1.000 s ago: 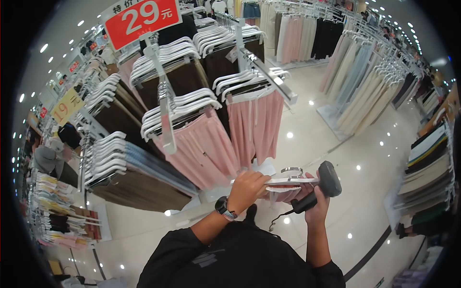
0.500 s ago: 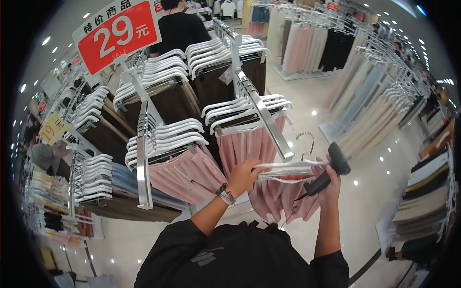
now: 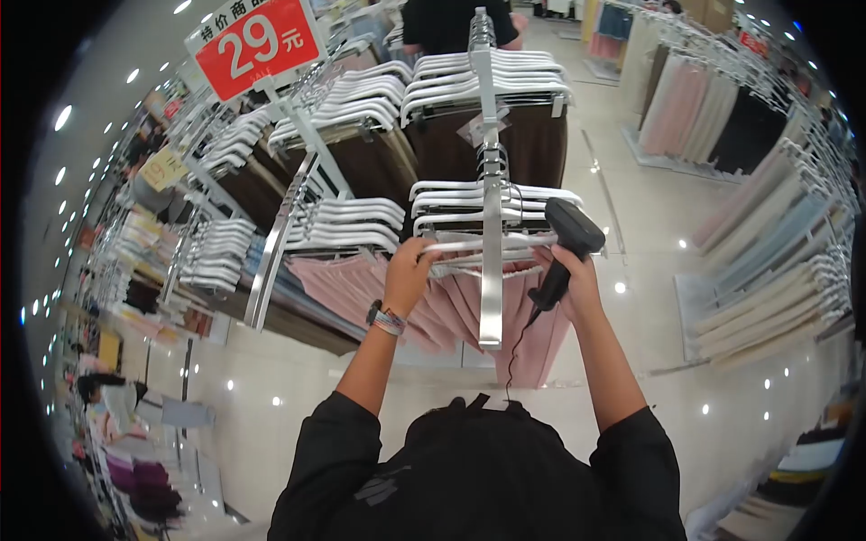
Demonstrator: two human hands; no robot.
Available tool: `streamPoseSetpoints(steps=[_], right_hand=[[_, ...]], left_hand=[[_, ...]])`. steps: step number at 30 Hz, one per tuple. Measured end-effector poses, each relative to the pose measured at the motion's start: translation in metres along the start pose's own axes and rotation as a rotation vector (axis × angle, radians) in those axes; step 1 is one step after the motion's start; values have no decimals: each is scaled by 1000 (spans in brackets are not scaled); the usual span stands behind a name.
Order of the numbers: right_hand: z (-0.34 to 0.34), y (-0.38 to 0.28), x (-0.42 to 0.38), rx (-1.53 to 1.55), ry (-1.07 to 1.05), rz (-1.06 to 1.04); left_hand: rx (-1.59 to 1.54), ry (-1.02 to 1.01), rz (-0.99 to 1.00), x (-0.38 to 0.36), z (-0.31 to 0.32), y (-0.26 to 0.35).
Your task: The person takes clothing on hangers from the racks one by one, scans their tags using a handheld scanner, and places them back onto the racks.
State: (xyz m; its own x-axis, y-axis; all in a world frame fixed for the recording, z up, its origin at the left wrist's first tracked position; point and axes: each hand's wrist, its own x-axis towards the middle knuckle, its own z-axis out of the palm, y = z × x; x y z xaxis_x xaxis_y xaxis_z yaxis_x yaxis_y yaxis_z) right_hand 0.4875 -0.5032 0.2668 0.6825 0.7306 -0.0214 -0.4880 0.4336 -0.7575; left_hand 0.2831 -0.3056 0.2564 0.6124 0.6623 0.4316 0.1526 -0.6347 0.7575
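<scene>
White hanger point(image 3: 451, 245) bearing pink trousers point(image 3: 532, 316) lies crosswise at the metal rail point(image 3: 491, 298); hook engagement cannot be told. Left hand point(image 3: 409, 275) is clamped on its left end. Right hand point(image 3: 580, 281) is closed around the handheld scanner point(image 3: 572, 227), near the other end. Judgement: hanger positioning is in hand; any shift calls for levelness and scanner clearance.

Red "29" sale sign point(image 3: 257, 52) w/ yellow "19" sign point(image 3: 163, 169) behind.
</scene>
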Motion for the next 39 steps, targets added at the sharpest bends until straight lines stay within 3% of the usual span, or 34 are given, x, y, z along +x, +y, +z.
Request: streamPoseSetpoints(steps=[4, 13, 18, 23, 29, 31, 33, 39], right_hand=[[-1, 11, 21, 2, -82, 103], [-22, 16, 46, 50, -89, 126], [-33, 16, 25, -48, -151, 31], [-58, 23, -13, -215, -169, 72], [-77, 61, -80, -455, -171, 102], [-71, 80, -111, -428, -134, 159], [-63, 105, -137, -506, -159, 164], [16, 202, -191, -663, -225, 198]], left_hand=[[142, 47, -55, 2, 0, -12], [313, 106, 19, 27, 22, -43], [313, 176, -41, 22, 29, -31], [323, 201, 0, -4, 21, -21], [285, 14, 39, -61, -24, -30], [121, -143, -187, -93, -46, -28], [154, -183, -172, -131, -69, -48], [-66, -244, -430, -253, -147, -96]])
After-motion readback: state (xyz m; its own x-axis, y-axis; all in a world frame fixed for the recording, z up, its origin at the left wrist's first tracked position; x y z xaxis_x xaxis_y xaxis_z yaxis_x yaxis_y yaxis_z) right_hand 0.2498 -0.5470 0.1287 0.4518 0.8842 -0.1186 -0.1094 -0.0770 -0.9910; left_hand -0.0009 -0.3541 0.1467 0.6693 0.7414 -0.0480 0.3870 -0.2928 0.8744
